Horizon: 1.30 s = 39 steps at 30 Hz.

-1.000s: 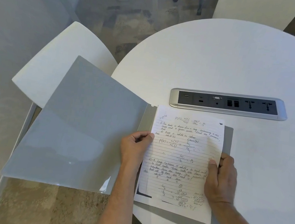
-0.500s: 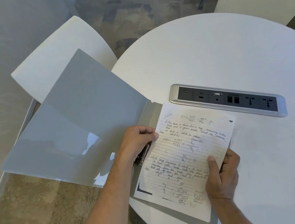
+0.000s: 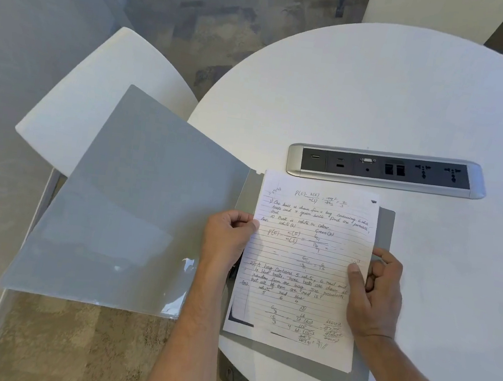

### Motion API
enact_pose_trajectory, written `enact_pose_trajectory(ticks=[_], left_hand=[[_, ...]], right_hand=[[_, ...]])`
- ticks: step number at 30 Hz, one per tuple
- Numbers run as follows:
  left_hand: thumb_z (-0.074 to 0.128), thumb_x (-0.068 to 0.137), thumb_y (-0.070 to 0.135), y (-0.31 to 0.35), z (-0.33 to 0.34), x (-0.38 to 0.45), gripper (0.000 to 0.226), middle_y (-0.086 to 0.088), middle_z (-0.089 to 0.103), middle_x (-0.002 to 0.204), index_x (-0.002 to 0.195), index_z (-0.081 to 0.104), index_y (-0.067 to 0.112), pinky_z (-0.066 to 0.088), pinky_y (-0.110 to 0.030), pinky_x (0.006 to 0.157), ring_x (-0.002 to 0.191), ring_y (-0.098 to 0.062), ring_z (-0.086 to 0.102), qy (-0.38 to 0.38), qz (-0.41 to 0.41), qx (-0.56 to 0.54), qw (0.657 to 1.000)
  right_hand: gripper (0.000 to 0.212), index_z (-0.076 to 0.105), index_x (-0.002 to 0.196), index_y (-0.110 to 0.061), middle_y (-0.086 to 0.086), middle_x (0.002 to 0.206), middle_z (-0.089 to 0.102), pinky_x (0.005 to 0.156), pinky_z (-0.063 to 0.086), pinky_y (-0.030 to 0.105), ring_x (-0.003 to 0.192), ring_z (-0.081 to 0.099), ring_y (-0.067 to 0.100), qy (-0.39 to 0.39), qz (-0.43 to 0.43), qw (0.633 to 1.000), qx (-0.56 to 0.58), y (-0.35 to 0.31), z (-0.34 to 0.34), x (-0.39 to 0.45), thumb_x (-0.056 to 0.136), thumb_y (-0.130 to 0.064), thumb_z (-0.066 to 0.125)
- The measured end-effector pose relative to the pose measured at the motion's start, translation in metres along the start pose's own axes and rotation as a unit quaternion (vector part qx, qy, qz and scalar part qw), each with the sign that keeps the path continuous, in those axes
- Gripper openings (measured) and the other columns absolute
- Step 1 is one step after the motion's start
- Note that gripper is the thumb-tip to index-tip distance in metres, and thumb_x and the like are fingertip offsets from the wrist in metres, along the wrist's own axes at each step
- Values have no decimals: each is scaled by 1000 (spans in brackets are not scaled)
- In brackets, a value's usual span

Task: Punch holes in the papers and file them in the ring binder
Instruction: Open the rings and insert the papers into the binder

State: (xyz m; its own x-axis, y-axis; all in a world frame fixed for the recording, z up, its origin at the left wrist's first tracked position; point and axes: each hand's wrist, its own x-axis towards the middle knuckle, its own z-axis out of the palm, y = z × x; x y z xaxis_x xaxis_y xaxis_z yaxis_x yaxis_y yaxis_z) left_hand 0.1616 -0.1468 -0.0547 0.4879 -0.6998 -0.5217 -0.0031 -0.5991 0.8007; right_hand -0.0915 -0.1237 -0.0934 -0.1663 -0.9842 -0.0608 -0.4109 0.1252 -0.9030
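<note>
Head view, table: a round white table (image 3: 383, 89) fills the right and far part of the scene; its near-left edge carries the open binder.
Ring binder: the grey ring binder (image 3: 375, 300) lies open at the near-left edge of the table. Its back cover rests flat on the tabletop under the papers, showing as a grey margin to the right of and nearer than the sheets.
Front cover: the front cover (image 3: 134, 207) is swung out to the left, hanging past the table edge above the floor, tilted, with glare along its near edge.
Papers: a stack of lined papers (image 3: 305, 260) covered in handwritten maths lies over the binder's back cover, slightly skewed, its left edge next to the spine. Whether the holes sit on the rings cannot be told; the rings are hidden.
Left hand: the left hand (image 3: 227, 238) is at the left edge of the papers, near the spine, fingers curled, thumb tip pressed on the sheet's margin, pinching the edge.
Right hand: the right hand (image 3: 376, 294) holds the right edge of the papers, thumb flat on top of the sheet, the other fingers curled behind and beside the edge.
Socket strip: a silver and black socket strip (image 3: 386, 169) is set in the tabletop, just beyond the far edge of the papers.
Chair: a white chair (image 3: 90, 101) stands far left of the binder, partly beneath the front cover.
Floor: mottled carpet (image 3: 73, 342) shows below the cover at near left.
</note>
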Motion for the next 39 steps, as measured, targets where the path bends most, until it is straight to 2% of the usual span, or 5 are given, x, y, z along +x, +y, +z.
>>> enact_pose_trajectory(ticks=[11, 17, 23, 32, 39], left_hand=[[83, 84, 12, 11, -6, 12, 10, -3, 74, 82, 79, 75, 16, 49, -28, 65, 69, -19, 60, -91, -31, 68, 993], [81, 85, 7, 19, -7, 15, 18, -3, 73, 76, 71, 70, 12, 42, -10, 42, 46, 0, 59, -102, -52, 53, 992], [80, 86, 5, 19, -8, 16, 15, -2, 71, 67, 76, 71, 7, 38, -10, 38, 41, 1, 58, -121, -42, 58, 990], [86, 80, 7, 13, -8, 20, 12, -17, 78, 82, 73, 77, 8, 63, -41, 82, 70, -26, 70, -132, -33, 60, 989], [81, 83, -2, 16, -11, 12, 10, 1, 71, 67, 86, 74, 4, 40, -8, 41, 52, -4, 63, -130, -37, 48, 990]], right_hand=[[45, 39, 131, -27, -11, 101, 72, 71, 48, 27, 84, 70, 15, 9, 24, 1000, 6, 2, 0, -2, 89, -28, 57], [45, 39, 131, -25, -14, 95, 70, 67, 43, 14, 74, 66, -1, 4, 20, 1000, 7, -1, 1, -2, 89, -28, 56], [45, 38, 130, -28, -13, 95, 70, 67, 43, 16, 75, 65, -1, 6, 26, 1000, -4, -1, 1, -1, 89, -29, 55], [43, 37, 130, -30, -5, 94, 72, 68, 46, 28, 72, 65, 10, 13, 28, 1000, -2, 1, 1, 0, 90, -30, 53], [44, 37, 128, -34, 11, 75, 58, 63, 42, 29, 67, 52, 23, 31, 36, 999, 10, -2, -1, -1, 88, -25, 52]])
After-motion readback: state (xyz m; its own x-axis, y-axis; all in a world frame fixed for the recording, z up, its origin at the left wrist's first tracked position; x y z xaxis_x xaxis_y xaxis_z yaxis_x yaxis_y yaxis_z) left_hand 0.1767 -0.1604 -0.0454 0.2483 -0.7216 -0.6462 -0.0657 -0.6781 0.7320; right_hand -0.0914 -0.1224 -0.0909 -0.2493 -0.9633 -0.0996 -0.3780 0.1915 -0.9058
